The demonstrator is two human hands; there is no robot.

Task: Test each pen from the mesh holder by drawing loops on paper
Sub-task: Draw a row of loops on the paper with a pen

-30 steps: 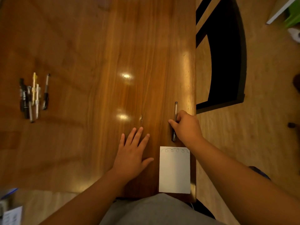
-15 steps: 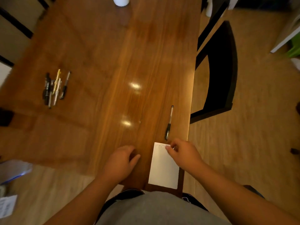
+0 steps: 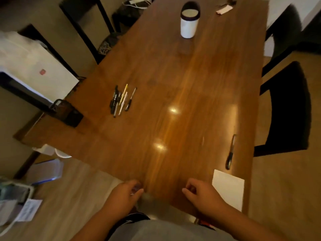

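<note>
Mesh holder (image 3: 66, 113): table (image 3: 191, 84) left edge, contents unclear | pens (image 3: 121, 100): loose on table

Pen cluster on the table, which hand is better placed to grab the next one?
Probably the left hand: it is on the side of the pen cluster. The right hand sits nearer the paper, farther across. Both look empty.

The room is dim and warm. Two bright spots of glare shine on the counter (image 3: 199, 75). Everything looks smeared and blurry, and the edges bend outward.
</note>
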